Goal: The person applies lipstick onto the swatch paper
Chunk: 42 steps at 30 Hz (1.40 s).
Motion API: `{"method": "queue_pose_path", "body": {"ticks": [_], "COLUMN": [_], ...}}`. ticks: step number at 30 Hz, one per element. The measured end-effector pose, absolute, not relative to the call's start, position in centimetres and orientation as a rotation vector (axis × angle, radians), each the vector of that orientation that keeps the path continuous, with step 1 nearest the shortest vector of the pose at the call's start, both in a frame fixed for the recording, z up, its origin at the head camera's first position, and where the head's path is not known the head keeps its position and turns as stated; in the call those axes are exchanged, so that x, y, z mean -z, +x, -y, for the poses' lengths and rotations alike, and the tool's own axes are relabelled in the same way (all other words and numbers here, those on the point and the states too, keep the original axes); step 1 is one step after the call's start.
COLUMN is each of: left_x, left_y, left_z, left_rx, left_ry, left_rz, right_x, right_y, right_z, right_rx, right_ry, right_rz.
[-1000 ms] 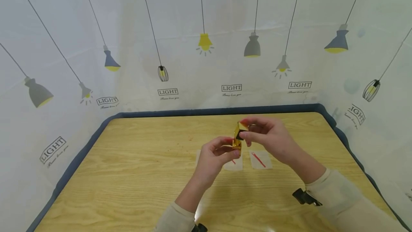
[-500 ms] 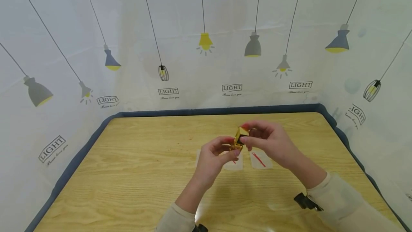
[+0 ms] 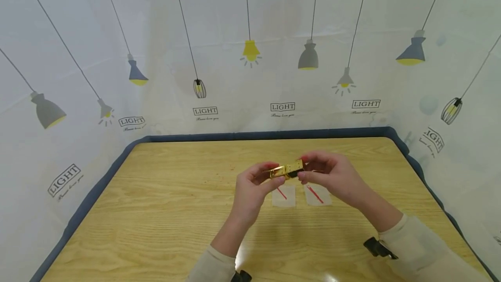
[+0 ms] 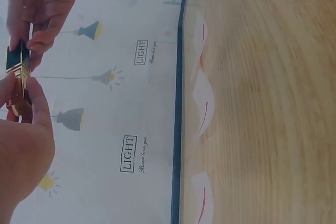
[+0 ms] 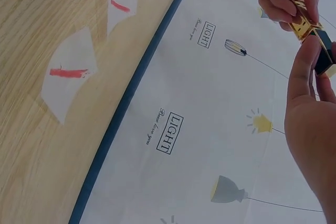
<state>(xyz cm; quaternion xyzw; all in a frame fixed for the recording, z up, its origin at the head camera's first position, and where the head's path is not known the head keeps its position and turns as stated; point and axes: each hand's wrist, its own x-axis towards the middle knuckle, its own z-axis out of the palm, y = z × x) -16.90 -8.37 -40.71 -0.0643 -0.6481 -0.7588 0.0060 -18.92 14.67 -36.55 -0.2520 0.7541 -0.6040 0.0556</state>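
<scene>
Gold case (image 3: 285, 170) held level above the worktop (image 3: 156, 212), pinched at one end by left hand (image 3: 250, 188), at the other by right hand (image 3: 332, 177), both grips closed on it, two red-marked patches (image 3: 283, 196) lying below.

We note that the gold case (image 3: 287, 170), tilted steeply upright a second ago, now lies almost level between our hands. Our left hand (image 3: 250, 188) has shifted slightly left along it, and our right hand (image 3: 332, 177) has dropped lower, pinching its right end.
</scene>
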Motion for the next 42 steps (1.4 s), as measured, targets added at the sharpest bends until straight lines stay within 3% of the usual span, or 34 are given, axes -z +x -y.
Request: {"method": "queue_pose_path", "body": {"ticks": [13, 27, 42], "left_x": [40.8, 41.8, 42.3], "left_y": [-16.9, -17.1, -17.4], "left_z": [8.5, 8.2, 7.8], "left_rx": [2.464, 2.385, 2.079], "left_ry": [-0.303, -0.148, -0.344], "left_rz": [1.82, 1.94, 2.362], "right_x": [37.0, 37.8, 38.0], "right_y": [-18.8, -18.6, -18.9], "right_z": [-15.4, -14.4, -14.5], "right_rx": [1.739, 1.81, 1.8], "right_ry": [-0.676, -0.698, -0.58], "right_rz": [-2.357, -2.385, -2.371]}}
